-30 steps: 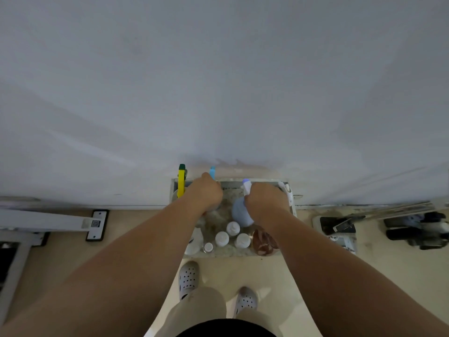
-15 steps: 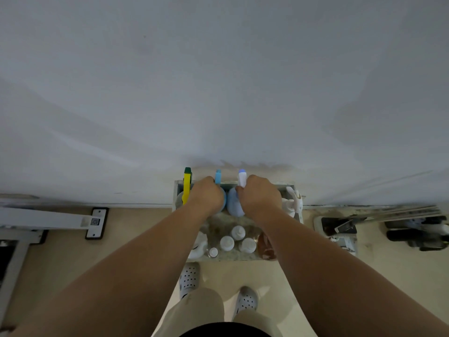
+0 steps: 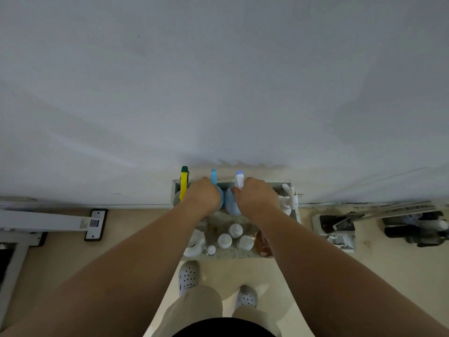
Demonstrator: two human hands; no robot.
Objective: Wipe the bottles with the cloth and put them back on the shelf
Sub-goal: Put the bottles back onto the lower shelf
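Observation:
A low shelf [image 3: 295, 210] stands against the wall below me, with a speckled top. My left hand [image 3: 202, 197] is closed on a bottle with a light-blue nozzle [image 3: 213, 176] at the back row. My right hand [image 3: 257, 198] grips a blue bottle [image 3: 230, 203] with a white and blue spray head, set beside the first. A yellow bottle with a green cap [image 3: 184, 183] stands at the back left. Three small white bottles [image 3: 235, 230] stand near the front. No cloth can be seen.
A white pump bottle [image 3: 286, 203] sits at the shelf's right, a white jug [image 3: 195, 243] and a brownish bottle [image 3: 263, 242] near the front. My feet in white clogs [image 3: 189, 274] stand before it. A scale and dark gear [image 3: 337, 229] lie right, a white frame [image 3: 48, 221] left.
My right hand carried the blue spray bottle from the shelf's middle to the back row beside the light-blue one. My left hand stayed on the light-blue bottle.

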